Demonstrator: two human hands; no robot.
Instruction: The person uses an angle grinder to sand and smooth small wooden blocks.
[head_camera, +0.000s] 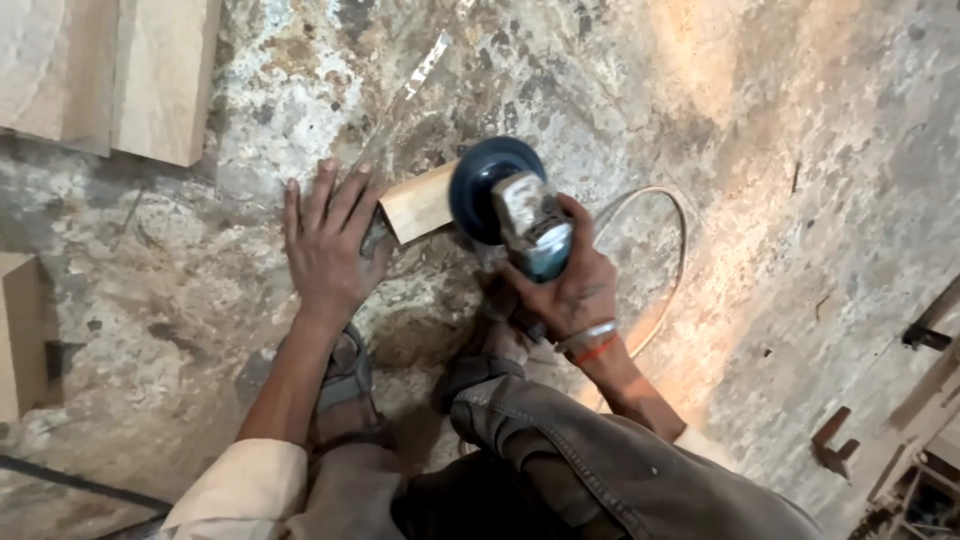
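**Grinder on small wood block, floor-level**

Work is done squatting on a stained concrete floor (760, 180), sandalled feet just below the tool. Pale wood slabs (150, 70) are stacked at upper left, well apart.

An angle grinder (520, 215) with a dark blue disc is set against the end of a small wood block (420, 203) lying on the floor between the hands. Its cord (675, 250) loops out to the right.

Risks, as judged:
- Block is small and unclamped; a disc grab could kick it out or spin it.
- Fingertips are held just beside the disc (very little margin); a slip could bring them into it.
- Feet near the tool could be hit on kickback.
- Cord loop could be snagged.

Left hand (325, 245): fingers spread flat, pressed down on the block's left end and the floor.
Right hand (570, 285): closed tight around the grinder body.
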